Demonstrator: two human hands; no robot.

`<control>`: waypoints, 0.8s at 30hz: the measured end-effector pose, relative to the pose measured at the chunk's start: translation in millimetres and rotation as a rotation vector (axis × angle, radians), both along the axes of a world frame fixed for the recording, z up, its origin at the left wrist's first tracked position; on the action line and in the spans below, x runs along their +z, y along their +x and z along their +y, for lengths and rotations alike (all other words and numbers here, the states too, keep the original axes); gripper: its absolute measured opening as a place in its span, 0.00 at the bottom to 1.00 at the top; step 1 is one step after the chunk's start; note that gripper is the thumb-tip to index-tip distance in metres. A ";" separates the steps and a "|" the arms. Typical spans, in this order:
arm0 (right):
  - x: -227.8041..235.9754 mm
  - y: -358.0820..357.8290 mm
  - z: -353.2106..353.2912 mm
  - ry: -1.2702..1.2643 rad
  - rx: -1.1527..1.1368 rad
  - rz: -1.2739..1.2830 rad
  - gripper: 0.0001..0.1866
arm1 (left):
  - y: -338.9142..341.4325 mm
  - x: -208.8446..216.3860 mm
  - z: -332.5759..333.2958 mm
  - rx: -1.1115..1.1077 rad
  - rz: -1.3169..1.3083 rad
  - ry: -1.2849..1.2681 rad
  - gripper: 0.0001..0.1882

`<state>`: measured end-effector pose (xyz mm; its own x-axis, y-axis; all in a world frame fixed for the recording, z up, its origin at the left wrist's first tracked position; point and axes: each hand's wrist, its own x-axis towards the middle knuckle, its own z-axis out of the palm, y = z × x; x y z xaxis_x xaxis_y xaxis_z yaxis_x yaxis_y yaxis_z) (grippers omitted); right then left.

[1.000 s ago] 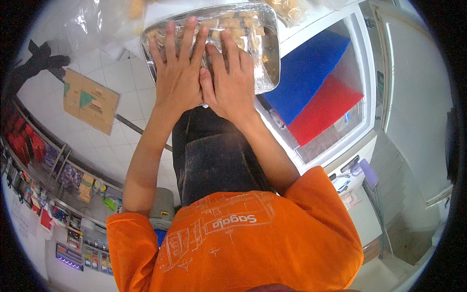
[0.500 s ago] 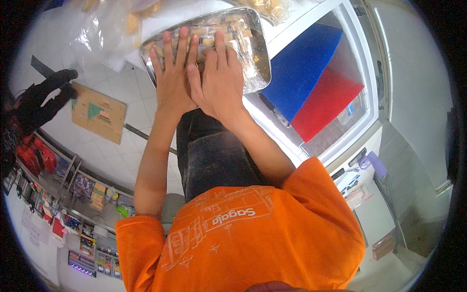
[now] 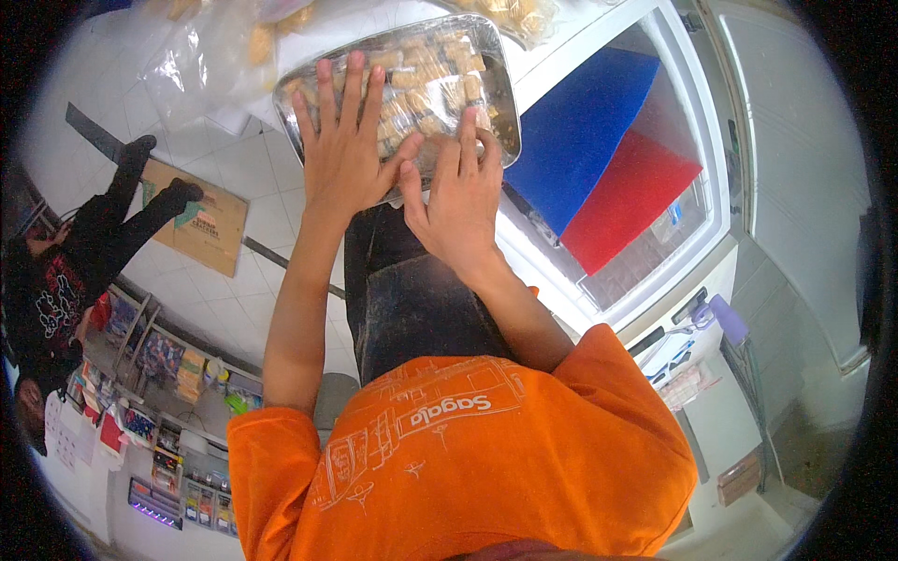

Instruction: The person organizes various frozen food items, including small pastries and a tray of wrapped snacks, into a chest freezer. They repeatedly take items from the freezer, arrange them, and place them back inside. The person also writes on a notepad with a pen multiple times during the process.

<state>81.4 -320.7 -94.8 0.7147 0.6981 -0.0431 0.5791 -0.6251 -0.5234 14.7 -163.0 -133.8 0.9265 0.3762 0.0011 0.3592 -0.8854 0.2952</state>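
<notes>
Here, the left hand (image 3: 342, 166) lies spread on clear plastic wrap (image 3: 438, 101) over tan pieces (image 3: 413, 79) in a rectangular silver-metal tray (image 3: 506, 114). The half-curled right hand (image 3: 458, 206) touches the wrap.

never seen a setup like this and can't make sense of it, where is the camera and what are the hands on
There is no machine here, just a person's bare hands. The wide, curved view comes from a camera worn on the head, looking down past the orange shirt. A metal tray is at the edge of a white surface, with short tan pieces under clear plastic. The left hand lies over the tray, fingers spread; the right hand appears to rest its fingertips on the plastic. Neither hand is closed around anything.
</notes>
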 end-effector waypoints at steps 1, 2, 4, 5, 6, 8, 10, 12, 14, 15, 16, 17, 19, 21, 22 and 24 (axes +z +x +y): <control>2.1 0.7 -3.3 0.008 0.018 0.020 0.28 | -0.3 -0.2 0.1 0.000 0.005 0.005 0.47; 4.1 1.7 -5.9 0.017 0.038 0.038 0.28 | 0.3 0.6 -0.3 0.014 0.000 0.000 0.46; 5.3 1.8 -10.6 -0.059 0.075 0.025 0.27 | 2.5 2.6 -2.1 0.041 -0.011 -0.008 0.44; 6.0 0.9 -13.6 -0.098 0.095 0.021 0.27 | 1.8 3.4 -2.4 0.041 -0.004 -0.002 0.43; 6.8 0.9 -17.0 -0.077 0.110 0.022 0.26 | 1.3 3.8 -2.3 0.041 0.003 0.004 0.42; 7.2 2.4 -25.2 -0.036 0.137 0.021 0.26 | 0.3 3.0 -1.5 0.034 -0.001 0.011 0.41; 3.8 3.1 -35.5 -0.040 0.195 -0.001 0.27 | -0.5 0.3 -0.1 0.021 -0.024 0.015 0.41; -3.6 7.1 -47.2 -0.020 0.247 -0.035 0.28 | -2.8 -0.1 3.7 -0.017 -0.003 -0.001 0.41; -10.6 14.1 -50.9 0.028 0.281 -0.076 0.30 | -5.6 1.1 8.5 -0.051 0.015 -0.028 0.42; -9.1 15.7 -48.8 0.018 0.275 -0.072 0.31 | -6.8 2.3 11.1 -0.066 0.022 -0.047 0.43; -6.1 18.4 -46.2 0.007 0.270 -0.068 0.33 | -7.9 2.9 13.1 -0.081 0.029 -0.066 0.43; -0.9 21.8 -40.8 -0.002 0.262 -0.068 0.34 | -8.4 1.8 15.2 -0.093 0.034 -0.071 0.44; 9.0 32.0 -29.9 -0.075 0.300 -0.046 0.35 | -8.8 1.0 18.4 -0.119 0.045 -0.080 0.45; 10.3 37.1 -26.2 -0.106 0.320 -0.036 0.36 | -9.5 2.2 19.4 -0.111 0.048 -0.106 0.46; 9.1 38.1 -25.5 -0.097 0.322 -0.036 0.36 | -9.7 3.1 19.9 -0.107 0.049 -0.119 0.46; 6.3 38.0 -26.7 -0.061 0.322 -0.050 0.35 | -9.6 6.4 22.1 -0.117 0.080 -0.137 0.47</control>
